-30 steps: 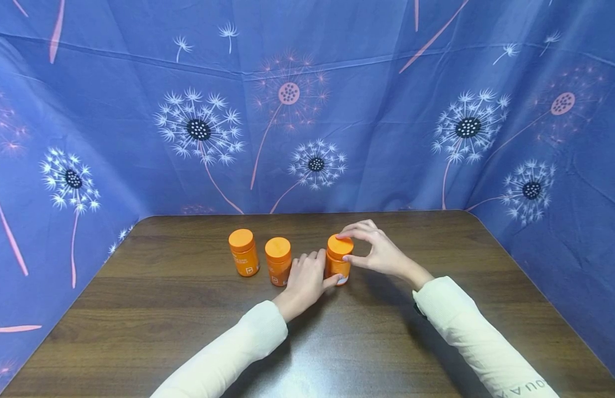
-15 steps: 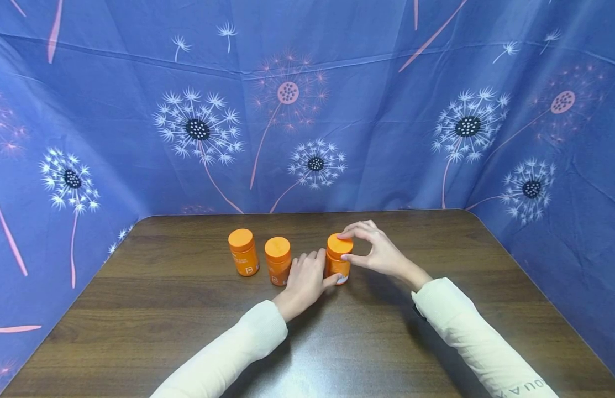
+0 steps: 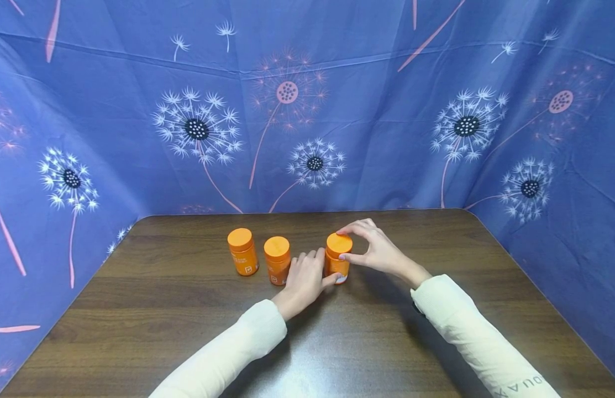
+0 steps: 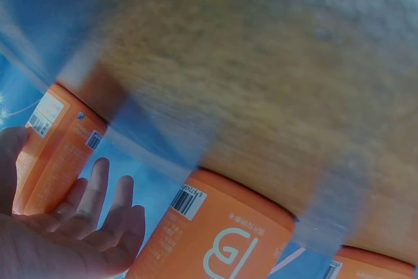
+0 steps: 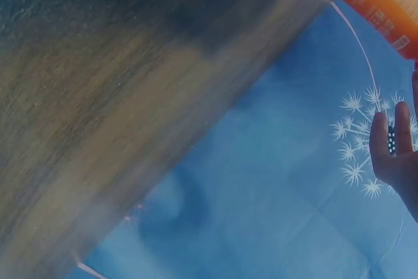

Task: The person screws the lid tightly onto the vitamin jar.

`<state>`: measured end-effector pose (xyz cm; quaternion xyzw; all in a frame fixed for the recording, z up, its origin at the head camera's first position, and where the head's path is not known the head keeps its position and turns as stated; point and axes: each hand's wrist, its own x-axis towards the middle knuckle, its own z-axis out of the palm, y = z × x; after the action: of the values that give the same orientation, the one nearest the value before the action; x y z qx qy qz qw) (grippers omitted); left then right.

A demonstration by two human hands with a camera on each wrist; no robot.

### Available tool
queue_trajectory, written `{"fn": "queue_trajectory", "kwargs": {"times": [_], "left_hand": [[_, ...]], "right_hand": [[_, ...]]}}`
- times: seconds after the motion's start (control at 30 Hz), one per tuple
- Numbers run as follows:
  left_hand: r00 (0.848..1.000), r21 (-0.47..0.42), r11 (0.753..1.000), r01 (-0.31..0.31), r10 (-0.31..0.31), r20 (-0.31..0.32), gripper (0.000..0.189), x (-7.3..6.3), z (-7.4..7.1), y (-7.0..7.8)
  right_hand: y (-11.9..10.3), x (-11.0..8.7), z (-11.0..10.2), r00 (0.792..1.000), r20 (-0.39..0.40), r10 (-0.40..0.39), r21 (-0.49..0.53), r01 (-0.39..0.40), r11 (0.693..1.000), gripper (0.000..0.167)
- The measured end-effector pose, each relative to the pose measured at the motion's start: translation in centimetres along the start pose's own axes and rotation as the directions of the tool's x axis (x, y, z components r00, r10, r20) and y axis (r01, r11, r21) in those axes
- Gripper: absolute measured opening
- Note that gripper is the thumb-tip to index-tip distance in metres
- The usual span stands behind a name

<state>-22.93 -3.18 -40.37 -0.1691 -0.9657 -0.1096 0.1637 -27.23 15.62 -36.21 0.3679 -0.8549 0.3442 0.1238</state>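
Observation:
Three orange plastic jars with round screw lids stand upright on the table. My left hand (image 3: pixel 303 281) holds the rightmost jar (image 3: pixel 335 267) low on its body, fingers on its left side and thumb across the front. From above right, my right hand (image 3: pixel 379 250) pinches that jar's lid (image 3: pixel 339 243) between thumb and fingers. The middle jar (image 3: pixel 277 260) stands just left of my left hand. In the left wrist view the held jar (image 4: pixel 55 155) shows a barcode label. In the right wrist view only part of the jar (image 5: pixel 375 4) shows.
The left jar (image 3: pixel 243 255) stands a little apart from the middle one. A dark wood table (image 3: pixel 163 309) lies under everything, and a blue dandelion-print cloth (image 3: pixel 377 110) hangs behind and at its sides.
The fingers of my right hand have shifted very slightly left over the lid. My left hand and the jars stay in place.

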Motion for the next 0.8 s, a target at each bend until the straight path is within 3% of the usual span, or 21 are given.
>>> {"fn": "queue_trajectory", "kwargs": {"times": [0.33, 0.8], "left_hand": [[1.000, 0.007, 1.000, -0.004, 0.004, -0.005, 0.052, -0.01, -0.05, 0.09], [1.000, -0.004, 1.000, 0.002, -0.002, 0.003, 0.051, -0.02, -0.10, 0.08]], "right_hand": [[0.03, -0.02, -0.30, 0.999, 0.029, -0.017, 0.034, 0.016, 0.999, 0.043], [0.09, -0.13, -0.11, 1.000, 0.006, 0.005, 0.032, -0.005, 0.999, 0.045]]}}
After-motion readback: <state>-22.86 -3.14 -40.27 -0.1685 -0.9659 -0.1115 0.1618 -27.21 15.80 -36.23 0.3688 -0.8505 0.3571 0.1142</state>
